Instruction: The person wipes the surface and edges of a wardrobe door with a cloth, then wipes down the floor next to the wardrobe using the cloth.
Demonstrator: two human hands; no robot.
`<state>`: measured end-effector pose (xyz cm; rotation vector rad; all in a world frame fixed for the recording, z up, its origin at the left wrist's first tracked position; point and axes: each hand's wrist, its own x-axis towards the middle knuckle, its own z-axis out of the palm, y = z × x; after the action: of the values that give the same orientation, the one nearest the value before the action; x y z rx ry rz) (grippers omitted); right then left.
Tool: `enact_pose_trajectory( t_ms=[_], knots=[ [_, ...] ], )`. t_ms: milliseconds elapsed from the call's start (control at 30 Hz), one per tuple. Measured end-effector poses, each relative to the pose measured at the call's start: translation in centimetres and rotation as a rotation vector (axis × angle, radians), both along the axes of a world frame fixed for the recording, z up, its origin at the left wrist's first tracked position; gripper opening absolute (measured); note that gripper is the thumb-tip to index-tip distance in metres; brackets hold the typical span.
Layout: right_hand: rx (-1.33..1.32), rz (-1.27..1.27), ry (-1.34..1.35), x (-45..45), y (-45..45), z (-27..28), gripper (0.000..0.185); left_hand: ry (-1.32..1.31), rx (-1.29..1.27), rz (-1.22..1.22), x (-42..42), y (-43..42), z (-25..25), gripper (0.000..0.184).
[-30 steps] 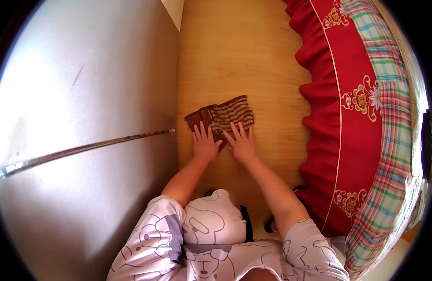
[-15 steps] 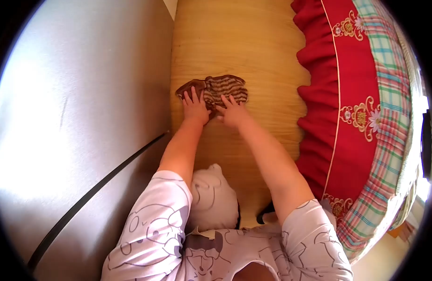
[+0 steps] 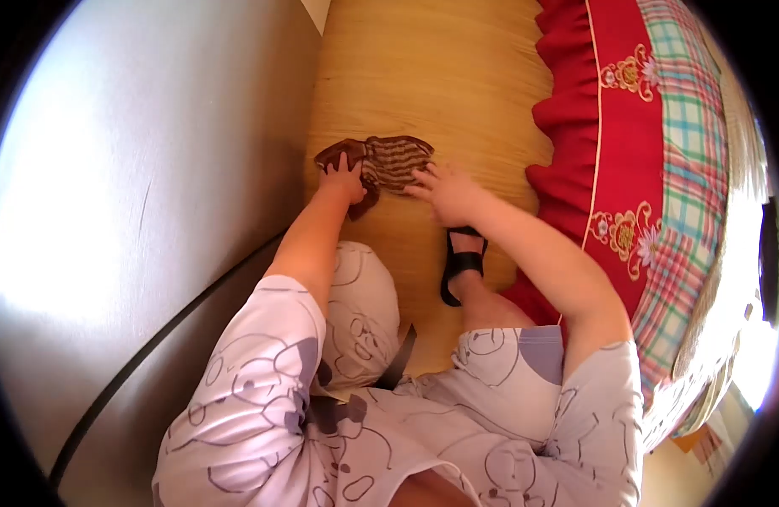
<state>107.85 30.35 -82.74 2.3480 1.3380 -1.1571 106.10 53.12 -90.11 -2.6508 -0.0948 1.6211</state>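
Note:
A small brown cloth (image 3: pixel 398 159) with pale stripes on its right part lies flattened on the wood-coloured floor. Its left part is plain dark brown, and a darker flap hangs down toward me. My left hand (image 3: pixel 345 181) rests on that left part with its fingers spread. At the cloth's lower right edge is my right hand (image 3: pixel 450 194), fingers apart and holding nothing; whether the fingertips touch the cloth I cannot tell.
A smooth grey panel (image 3: pixel 153 169) with a black strip (image 3: pixel 174 325) rises on the left. On the right hangs a red ruffled bed skirt (image 3: pixel 567 127) below a plaid cover (image 3: pixel 694 152). My foot in a black sandal (image 3: pixel 453 269) stands below my right hand.
My right hand has shifted right, from on the cloth to its edge. The cloth has moved slightly left. My sandalled foot and bent knee have come further into view.

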Motion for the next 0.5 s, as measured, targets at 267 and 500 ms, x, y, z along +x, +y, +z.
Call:
enact_pose_trajectory(
  t_ms=[267,500],
  knots=[
    [0.311,0.029,-0.038,-0.9,3.3,-8.6,0.07,-0.107,-0.014,0.371,-4.6,-2.7,-2.2,0.076],
    [0.532,-0.011,-0.063,-0.2,3.8,-13.0,0.064,-0.259,0.043,0.387,-5.3,-4.2,-3.7,0.076]
  ],
)
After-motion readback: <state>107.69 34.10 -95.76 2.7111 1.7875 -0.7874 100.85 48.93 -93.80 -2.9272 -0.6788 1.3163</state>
